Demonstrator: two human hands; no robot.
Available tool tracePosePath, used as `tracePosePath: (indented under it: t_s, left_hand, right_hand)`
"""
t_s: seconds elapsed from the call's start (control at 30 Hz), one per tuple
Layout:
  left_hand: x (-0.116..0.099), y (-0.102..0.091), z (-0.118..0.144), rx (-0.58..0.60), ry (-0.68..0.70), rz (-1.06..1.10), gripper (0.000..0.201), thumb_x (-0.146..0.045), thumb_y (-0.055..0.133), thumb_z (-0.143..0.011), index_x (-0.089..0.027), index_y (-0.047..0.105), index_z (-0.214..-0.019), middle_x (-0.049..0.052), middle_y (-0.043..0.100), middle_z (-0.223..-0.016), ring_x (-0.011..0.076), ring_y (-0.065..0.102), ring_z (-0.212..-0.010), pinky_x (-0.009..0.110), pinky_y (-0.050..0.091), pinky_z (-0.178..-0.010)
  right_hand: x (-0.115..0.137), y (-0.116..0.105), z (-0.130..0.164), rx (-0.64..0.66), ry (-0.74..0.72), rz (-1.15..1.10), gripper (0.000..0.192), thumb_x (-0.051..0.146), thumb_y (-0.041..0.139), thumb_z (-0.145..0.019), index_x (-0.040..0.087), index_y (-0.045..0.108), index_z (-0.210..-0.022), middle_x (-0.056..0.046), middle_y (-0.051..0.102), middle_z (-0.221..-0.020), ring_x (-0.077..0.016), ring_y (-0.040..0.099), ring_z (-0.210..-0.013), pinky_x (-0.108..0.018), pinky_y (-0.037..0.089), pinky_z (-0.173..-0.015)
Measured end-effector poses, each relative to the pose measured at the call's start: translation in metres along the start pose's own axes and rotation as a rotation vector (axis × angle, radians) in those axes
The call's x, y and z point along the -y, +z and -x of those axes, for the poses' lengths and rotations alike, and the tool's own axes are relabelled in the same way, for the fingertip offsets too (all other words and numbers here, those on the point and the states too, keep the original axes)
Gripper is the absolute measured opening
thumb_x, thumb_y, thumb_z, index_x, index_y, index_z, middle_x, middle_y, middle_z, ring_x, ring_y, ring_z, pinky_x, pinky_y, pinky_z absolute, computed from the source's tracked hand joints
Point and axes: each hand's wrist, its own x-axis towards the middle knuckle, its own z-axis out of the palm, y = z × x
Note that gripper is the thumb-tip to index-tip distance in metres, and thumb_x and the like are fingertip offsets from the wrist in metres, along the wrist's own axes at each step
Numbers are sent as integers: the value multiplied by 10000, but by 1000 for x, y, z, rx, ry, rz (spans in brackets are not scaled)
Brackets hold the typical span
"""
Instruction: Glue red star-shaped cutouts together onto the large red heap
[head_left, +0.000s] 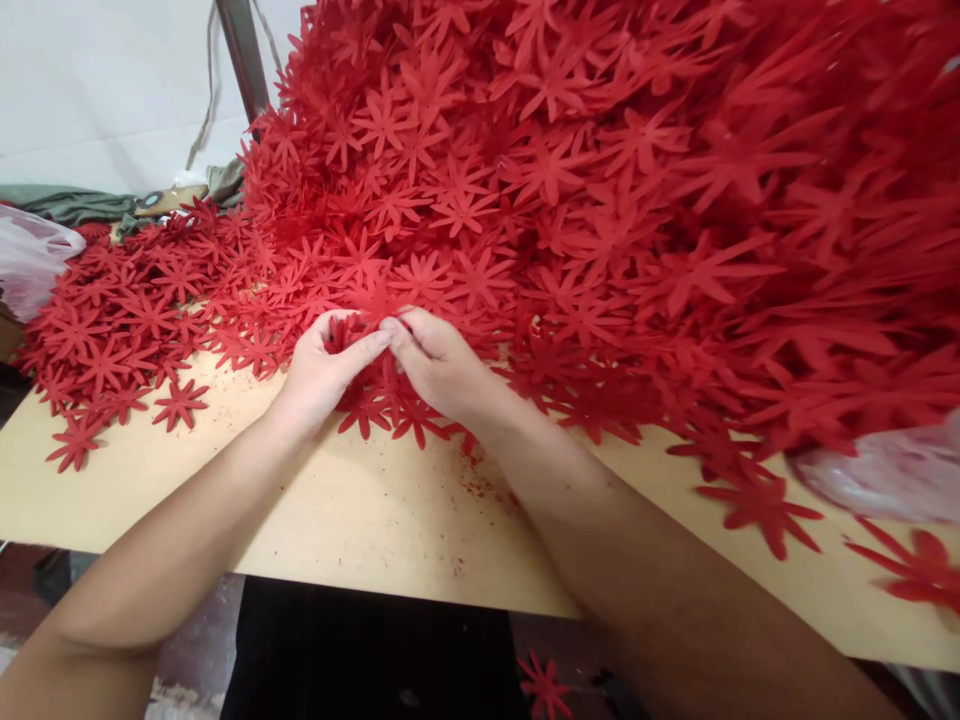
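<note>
A person is leaning over a pale wooden desk (360,520), both bare hands meeting at the near edge of a huge heap of flat red flower-shaped cutouts (570,180). The left hand (319,372) and right hand (435,362) are touching fingertip to fingertip, each grip pinched together on a small bunch of red cutouts (352,330) held between them, just above the desk. Loose cutouts are lying scattered near the hands. A clear plastic bag (34,255) is sitting at the far left, another crumpled bag (885,475) at the right.
</note>
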Motion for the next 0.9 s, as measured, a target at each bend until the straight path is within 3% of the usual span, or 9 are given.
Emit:
tracePosePath:
  t_s: [0.2,0.3,0.5,0.63,0.8,0.9]
  left_hand:
    - [2,-5,-5,-127,77,50,196,-216,762,-583,-163,581,-637,-66,572,-571,50,517,-538,201,464,-613]
    - [3,-3,-6,-149,72,79,188,-198,762,-580,-163,588,-641,-64,577,-577,47,512,-536,194,452,-593]
    - [-2,-15,-17,-283,47,116,185,-206,736,-641,-182,554,-624,-68,518,-539,46,397,-451,220,326,-470]
    - [-5,-23,-22,-280,42,110,220,-255,763,-641,-191,554,-615,-68,504,-521,56,371,-438,245,307,-470]
    - [3,-13,-15,-205,41,71,249,-290,818,-570,-173,616,-656,-56,572,-572,44,440,-482,212,330,-484]
    - [4,-7,-11,-189,36,71,287,-309,834,-532,-162,606,-625,-57,567,-550,40,445,-478,199,351,-491]
  right_hand:
    - [2,0,2,126,-6,-4,140,298,478,-848,194,468,-756,-17,559,-777,-137,518,-748,-302,430,-755]
    - [4,-1,1,71,4,66,148,266,466,-845,188,467,-720,-4,538,-719,-127,490,-697,-294,400,-710]
    - [4,-9,-3,-83,114,157,321,206,553,-814,206,353,-563,59,316,-502,-73,278,-479,-267,241,-500]
    - [4,-18,-5,-166,85,142,413,301,593,-830,204,326,-530,58,268,-488,-63,243,-465,-271,213,-479]
    - [11,-20,-6,-252,80,77,543,547,503,-839,210,228,-514,54,200,-503,-58,194,-475,-271,199,-481]
    - [12,-19,-6,-236,96,32,567,584,515,-810,212,215,-506,59,185,-492,-53,179,-468,-265,198,-472]
